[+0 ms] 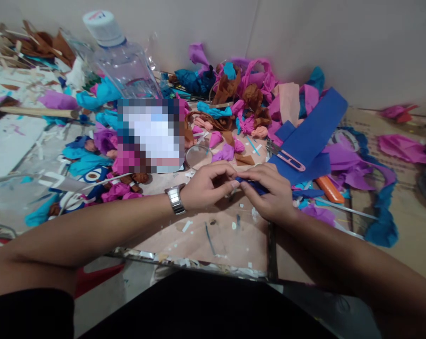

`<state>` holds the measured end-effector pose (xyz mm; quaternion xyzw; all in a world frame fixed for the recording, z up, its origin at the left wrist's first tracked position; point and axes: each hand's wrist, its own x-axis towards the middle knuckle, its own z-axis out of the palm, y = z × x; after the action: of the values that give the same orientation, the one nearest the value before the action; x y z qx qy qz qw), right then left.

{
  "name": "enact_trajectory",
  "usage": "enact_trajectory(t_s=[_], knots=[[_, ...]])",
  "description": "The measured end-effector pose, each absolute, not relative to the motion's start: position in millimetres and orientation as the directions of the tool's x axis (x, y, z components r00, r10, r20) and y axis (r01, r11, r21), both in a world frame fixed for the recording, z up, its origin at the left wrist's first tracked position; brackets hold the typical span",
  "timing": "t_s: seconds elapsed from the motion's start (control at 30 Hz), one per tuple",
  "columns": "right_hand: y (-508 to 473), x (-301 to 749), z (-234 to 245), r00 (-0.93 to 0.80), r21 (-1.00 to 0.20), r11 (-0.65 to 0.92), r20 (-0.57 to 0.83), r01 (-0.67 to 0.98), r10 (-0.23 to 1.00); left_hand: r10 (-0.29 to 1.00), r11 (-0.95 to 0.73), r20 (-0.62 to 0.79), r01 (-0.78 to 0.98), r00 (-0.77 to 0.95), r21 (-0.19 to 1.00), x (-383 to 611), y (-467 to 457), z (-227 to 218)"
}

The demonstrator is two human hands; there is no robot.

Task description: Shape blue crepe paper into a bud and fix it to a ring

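Observation:
My left hand (207, 186), with a silver watch (175, 199) on its wrist, and my right hand (269, 190) meet at the middle of the work surface. Both pinch a small piece of dark blue crepe paper (250, 184) between their fingertips. The fingers of both hands are curled and pressed together on it. A long dark blue paper strip (313, 132) lies just behind my right hand, with small pink-handled snips (286, 157) resting on it.
A plastic water bottle (123, 63) stands at the back left. Crumpled pink, purple, brown and turquoise paper pieces (241, 101) are heaped behind my hands. An orange cutter (327, 188) lies to the right, a wooden stick (36, 112) at the left. A wall (340, 42) closes the back.

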<state>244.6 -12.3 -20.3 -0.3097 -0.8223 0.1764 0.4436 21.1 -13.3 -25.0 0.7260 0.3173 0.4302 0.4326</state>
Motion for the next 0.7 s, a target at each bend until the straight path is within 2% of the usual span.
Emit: enact_trajectory(t_s=[0.33, 0.53, 0.7], knots=[[-11.9, 245.4, -21.4, -0.422, -0.572, 0.722, 0.586, 0.389, 0.692, 0.838, -0.428, 0.349, 0.109, 0.419, 0.897, 21.8, -13.1, -25.3], [-11.6, 245.1, -22.2, -0.409, -0.576, 0.713, 0.584, 0.399, 0.701, 0.872, -0.431, 0.359, 0.174, 0.333, 0.885, 22.8, -15.8, -26.0], [-10.4, 245.1, -24.3, -0.404, -0.559, 0.732, 0.61, 0.39, 0.682, 0.851, -0.506, 0.433, 0.246, 0.298, 0.827, 23.0, -15.8, -25.9]])
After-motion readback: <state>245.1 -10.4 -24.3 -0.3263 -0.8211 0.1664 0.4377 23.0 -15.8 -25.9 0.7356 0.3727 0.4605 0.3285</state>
